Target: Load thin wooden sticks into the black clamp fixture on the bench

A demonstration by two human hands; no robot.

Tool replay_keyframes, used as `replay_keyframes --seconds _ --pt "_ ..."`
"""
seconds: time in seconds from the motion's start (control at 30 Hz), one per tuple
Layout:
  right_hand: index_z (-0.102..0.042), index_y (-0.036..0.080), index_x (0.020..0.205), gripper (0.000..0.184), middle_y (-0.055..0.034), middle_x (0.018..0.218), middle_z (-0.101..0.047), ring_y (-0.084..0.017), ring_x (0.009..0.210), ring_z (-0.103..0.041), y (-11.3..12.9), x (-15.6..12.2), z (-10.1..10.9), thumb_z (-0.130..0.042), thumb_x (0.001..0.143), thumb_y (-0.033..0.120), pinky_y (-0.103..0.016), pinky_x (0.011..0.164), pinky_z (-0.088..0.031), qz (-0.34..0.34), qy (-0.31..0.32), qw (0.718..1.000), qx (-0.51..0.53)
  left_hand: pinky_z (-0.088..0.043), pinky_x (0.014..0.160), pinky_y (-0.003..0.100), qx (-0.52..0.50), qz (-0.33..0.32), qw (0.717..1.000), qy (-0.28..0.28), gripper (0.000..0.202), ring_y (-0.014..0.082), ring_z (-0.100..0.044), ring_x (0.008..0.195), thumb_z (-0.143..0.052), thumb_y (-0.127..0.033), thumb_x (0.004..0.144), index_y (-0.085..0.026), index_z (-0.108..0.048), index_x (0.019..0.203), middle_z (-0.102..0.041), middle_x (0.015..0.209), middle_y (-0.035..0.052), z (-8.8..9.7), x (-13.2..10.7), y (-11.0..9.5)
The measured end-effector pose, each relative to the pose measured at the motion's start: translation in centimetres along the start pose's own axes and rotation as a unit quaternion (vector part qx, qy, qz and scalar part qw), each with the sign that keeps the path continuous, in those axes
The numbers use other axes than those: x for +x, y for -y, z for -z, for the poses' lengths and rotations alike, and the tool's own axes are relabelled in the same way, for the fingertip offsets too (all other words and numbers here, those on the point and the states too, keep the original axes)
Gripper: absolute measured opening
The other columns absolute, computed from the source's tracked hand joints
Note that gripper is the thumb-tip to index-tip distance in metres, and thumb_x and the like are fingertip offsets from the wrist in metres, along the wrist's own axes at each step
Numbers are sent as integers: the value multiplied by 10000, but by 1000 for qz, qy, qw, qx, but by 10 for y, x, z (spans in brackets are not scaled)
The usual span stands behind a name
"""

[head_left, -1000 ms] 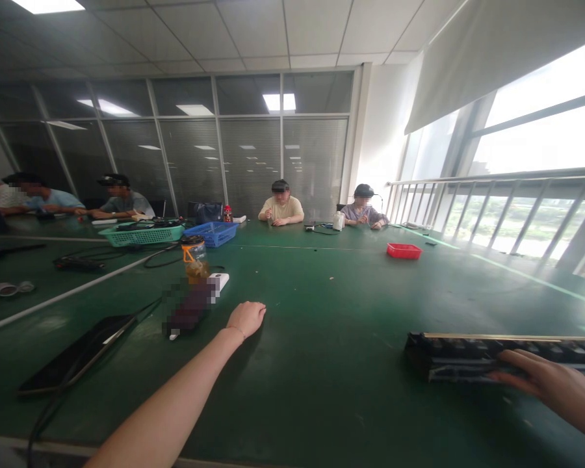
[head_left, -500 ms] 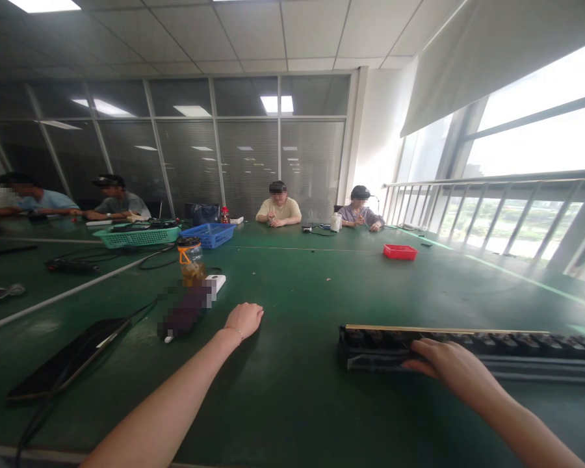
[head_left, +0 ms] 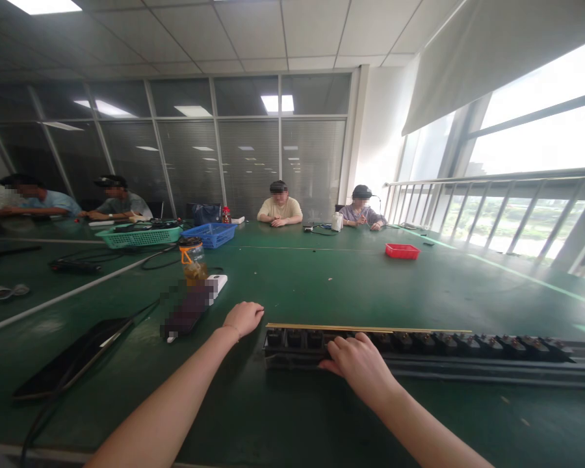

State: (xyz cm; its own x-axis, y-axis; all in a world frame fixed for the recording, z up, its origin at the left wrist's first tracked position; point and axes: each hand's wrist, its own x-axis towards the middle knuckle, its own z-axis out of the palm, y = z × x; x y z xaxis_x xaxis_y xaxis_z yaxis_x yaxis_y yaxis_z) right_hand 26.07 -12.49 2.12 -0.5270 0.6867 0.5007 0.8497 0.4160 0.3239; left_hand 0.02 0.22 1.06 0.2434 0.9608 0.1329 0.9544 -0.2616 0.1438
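1. Grip came first: my right hand (head_left: 363, 369) was closed around the long black slotted rail (head_left: 431, 364), thumb on its near side, fingers over its top.
2. The rail lay flat on the smooth green tabletop (head_left: 297, 422), in front of me and stretching off to my right; I held it near its left end. With so much length beyond my grasp, I judged a level, steady hold best.
3. A thin, straight, gold-coloured strip (head_left: 312, 326) lay along the rail's far edge. It looked loose to me, so tilting seemed the main risk.
4. Small dark, metal-tipped pieces (head_left: 448, 343) sat in a row along the top; light finger pressure seemed wise.
5. My left hand (head_left: 244, 318) rested curled on the tabletop, just beside the rail's left end. I could not tell whether it pinched anything.
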Motion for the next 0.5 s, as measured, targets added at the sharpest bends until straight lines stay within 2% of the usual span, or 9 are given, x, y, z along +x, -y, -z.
replay_keyframes --seconds 0.07,0.13,0.2,0.27,0.33,0.4,0.5 --pt "-525 190 629 216 28 569 -529 -128 593 -501 -2 -4 -1 -616 699 373 -278 601 -279 1 -41 999 20 -417 764 272 -52 3 999 10 293 194 -586 890 -402 -335 780 -237 -665 866 -662 938 20 10 1 0" --pt "-558 195 735 177 21 619 -549 -136 665 -497 -5 -12 -3 -601 717 366 -276 627 -280 3 -89 995 36 -422 737 246 -122 -9 992 21 297 174 -596 835 -424 -358 769 -203 -661 857 -671 884 23 25 1 -4" --pt "-564 197 874 193 6 715 -582 -138 731 -496 -8 -18 -7 -560 756 350 -268 633 -283 4 -120 991 52 -426 705 221 -194 -48 979 52 319 151 -595 787 -437 -387 763 -174 -650 866 -671 837 20 47 0 -15" --pt "-557 197 926 199 -4 768 -593 -132 760 -496 -9 -21 -9 -506 797 339 -259 631 -290 6 -124 990 72 -423 686 202 -229 -112 960 115 327 136 -589 770 -475 -415 740 -166 -643 868 -668 812 9 70 -1 -29" --pt "-560 191 909 195 -5 745 -587 -118 725 -498 -9 -22 -11 -465 822 337 -252 620 -299 8 -110 990 90 -415 650 186 -212 -170 947 173 316 127 -584 734 -531 -431 698 -175 -652 838 -665 781 -3 89 -3 -44" --pt "-559 186 899 202 -2 718 -579 -107 677 -498 -8 -20 -12 -442 834 338 -249 610 -307 4 -97 990 103 -403 615 178 -176 -201 943 199 305 122 -579 707 -566 -435 667 -187 -662 817 -663 766 -10 102 -5 -57" --pt "-553 185 912 210 -4 727 -579 -111 678 -510 -7 -20 -13 -430 839 339 -249 611 -314 -7 -90 989 116 -389 591 183 -136 -213 944 211 298 124 -575 686 -581 -440 650 -197 -672 797 -664 745 -11 105 -6 -70"
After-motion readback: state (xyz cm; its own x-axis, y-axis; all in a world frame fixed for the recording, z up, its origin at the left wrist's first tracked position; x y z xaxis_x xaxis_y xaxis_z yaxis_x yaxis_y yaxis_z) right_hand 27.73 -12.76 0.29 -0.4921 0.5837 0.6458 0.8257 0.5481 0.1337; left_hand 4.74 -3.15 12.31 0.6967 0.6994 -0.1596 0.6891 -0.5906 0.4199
